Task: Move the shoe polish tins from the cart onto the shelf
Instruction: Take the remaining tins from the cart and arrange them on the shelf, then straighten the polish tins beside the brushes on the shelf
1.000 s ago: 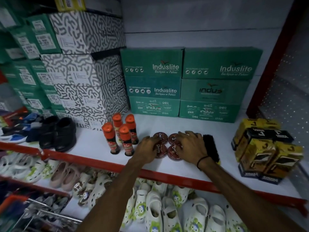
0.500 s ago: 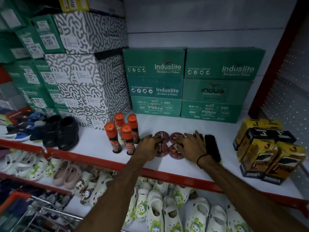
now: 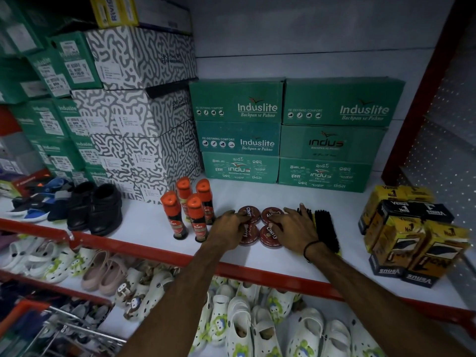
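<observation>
1. Four shoe polish tins (image 3: 268, 235) sit in a two-by-two square on the white shelf (image 3: 144, 225), which has a red front edge, between orange-capped polish bottles (image 3: 188, 210) and a black brush (image 3: 325, 230).
2. Left hand (image 3: 228, 229) rests fingers-down on the left pair of tins; right hand (image 3: 293, 228) lies spread over the right pair. Whether either actually grips a tin I cannot tell, as the hands hide the tins' edges.
3. Green shoe boxes (image 3: 291, 132) stand closed against the back wall, contents unseen.
4. Cart (image 3: 51, 328) is cut off at the bottom left.
</observation>
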The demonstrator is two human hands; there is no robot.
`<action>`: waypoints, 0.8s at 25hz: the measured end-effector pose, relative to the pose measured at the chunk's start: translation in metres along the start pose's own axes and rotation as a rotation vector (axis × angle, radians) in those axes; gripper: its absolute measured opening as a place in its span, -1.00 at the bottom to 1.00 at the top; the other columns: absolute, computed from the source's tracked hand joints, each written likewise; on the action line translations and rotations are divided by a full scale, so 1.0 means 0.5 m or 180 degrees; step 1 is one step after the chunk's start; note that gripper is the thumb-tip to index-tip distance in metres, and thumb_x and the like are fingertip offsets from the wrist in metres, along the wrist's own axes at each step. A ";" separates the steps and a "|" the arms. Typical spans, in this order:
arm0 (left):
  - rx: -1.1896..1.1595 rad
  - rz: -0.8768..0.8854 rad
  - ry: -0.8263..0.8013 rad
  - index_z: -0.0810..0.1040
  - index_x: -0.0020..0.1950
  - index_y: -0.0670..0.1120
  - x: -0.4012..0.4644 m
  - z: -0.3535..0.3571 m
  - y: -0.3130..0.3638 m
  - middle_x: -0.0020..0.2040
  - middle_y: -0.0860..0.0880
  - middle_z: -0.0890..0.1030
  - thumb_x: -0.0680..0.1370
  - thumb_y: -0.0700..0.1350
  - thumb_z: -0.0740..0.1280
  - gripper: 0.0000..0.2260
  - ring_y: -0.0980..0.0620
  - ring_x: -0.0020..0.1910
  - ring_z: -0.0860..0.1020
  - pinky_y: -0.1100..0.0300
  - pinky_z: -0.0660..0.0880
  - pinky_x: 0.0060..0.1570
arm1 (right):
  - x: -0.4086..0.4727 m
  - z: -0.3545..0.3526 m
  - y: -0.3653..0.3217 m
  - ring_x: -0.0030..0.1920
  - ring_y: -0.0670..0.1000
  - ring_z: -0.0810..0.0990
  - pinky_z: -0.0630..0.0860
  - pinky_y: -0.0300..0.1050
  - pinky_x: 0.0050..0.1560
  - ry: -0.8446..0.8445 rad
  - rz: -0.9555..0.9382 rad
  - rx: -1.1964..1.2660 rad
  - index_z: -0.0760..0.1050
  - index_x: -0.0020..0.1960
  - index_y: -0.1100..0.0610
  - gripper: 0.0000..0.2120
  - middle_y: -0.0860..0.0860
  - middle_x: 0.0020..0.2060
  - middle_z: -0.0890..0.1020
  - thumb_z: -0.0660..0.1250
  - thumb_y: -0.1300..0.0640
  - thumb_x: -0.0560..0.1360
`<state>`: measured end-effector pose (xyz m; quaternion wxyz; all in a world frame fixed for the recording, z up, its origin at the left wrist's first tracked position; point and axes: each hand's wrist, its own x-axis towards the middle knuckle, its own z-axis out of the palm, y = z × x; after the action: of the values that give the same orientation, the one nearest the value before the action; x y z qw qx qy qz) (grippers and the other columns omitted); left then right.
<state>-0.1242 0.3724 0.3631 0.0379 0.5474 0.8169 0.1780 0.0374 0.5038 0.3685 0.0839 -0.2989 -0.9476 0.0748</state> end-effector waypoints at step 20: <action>-0.0190 0.0763 0.0032 0.47 0.51 0.01 0.051 0.110 0.199 0.02 -0.19 0.74 0.63 0.04 0.21 -0.56 -0.25 0.29 0.53 -0.16 0.43 0.36 | -0.100 -0.050 0.163 0.39 0.24 0.49 0.46 0.02 0.38 0.0235 0.0897 0.0845 0.52 0.38 0.16 -0.62 0.14 0.42 0.53 0.29 0.19 0.57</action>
<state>-0.0323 0.4428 0.3482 0.0285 0.6389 0.7400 0.2082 0.1279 0.5431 0.3715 0.1459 -0.4174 -0.8745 0.1990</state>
